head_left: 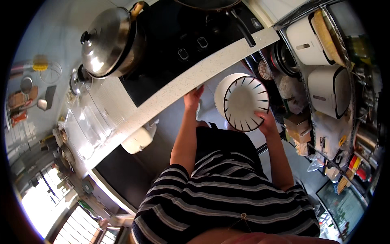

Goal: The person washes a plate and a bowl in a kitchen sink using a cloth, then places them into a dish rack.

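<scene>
My right hand [266, 123] grips the rim of a white plate [245, 101] with a dark edge and short dark strokes running inward all round. A second white round piece [220, 95] shows behind the plate's left side; whether it touches the plate I cannot tell. At the front edge of the pale speckled countertop [178, 87], my left hand [193, 98] has its fingers curled at or just under the lip. What those fingers hold, if anything, is hidden.
A lidded steel pot [107, 42] stands on the black cooktop [170, 36]. A pan handle [243, 30] juts over the counter's front edge. To the right, a wire shelf holds white bins [329, 89] and packages. Below the counter sits a cream container [139, 140].
</scene>
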`<move>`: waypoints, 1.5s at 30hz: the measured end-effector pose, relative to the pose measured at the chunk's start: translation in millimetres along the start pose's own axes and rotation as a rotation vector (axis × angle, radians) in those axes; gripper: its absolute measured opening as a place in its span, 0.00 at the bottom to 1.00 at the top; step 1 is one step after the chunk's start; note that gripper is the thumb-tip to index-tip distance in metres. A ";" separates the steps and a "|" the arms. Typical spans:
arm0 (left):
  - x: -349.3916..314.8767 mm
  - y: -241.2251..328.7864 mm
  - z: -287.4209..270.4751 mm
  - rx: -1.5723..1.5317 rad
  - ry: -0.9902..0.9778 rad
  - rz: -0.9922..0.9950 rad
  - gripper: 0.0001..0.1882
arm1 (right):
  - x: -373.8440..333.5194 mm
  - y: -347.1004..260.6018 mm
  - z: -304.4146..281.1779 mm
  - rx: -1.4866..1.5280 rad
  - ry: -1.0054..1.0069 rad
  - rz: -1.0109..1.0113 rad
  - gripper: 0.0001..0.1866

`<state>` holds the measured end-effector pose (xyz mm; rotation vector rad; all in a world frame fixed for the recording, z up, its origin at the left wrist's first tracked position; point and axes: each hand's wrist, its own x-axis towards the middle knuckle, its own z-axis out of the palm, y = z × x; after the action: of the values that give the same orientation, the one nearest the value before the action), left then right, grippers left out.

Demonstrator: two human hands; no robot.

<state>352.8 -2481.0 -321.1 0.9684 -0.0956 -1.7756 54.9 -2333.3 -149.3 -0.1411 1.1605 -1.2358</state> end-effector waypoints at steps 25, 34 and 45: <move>-37.7 -57.5 8.5 -0.052 0.230 0.295 0.14 | 23.3 -47.8 -38.7 -0.149 -0.112 0.175 0.28; -131.1 -96.6 18.6 0.094 0.317 -0.278 0.20 | 33.8 -43.9 -48.6 -0.172 -0.138 0.239 0.29; -165.8 -79.8 60.1 0.152 -0.063 -0.313 0.27 | 62.1 -25.1 -77.8 -0.168 -0.211 0.393 0.29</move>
<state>271.8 -2332.4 -227.0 1.0807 -0.1254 -2.1116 -27.0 -2354.8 -207.2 -0.1557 1.0459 -0.7584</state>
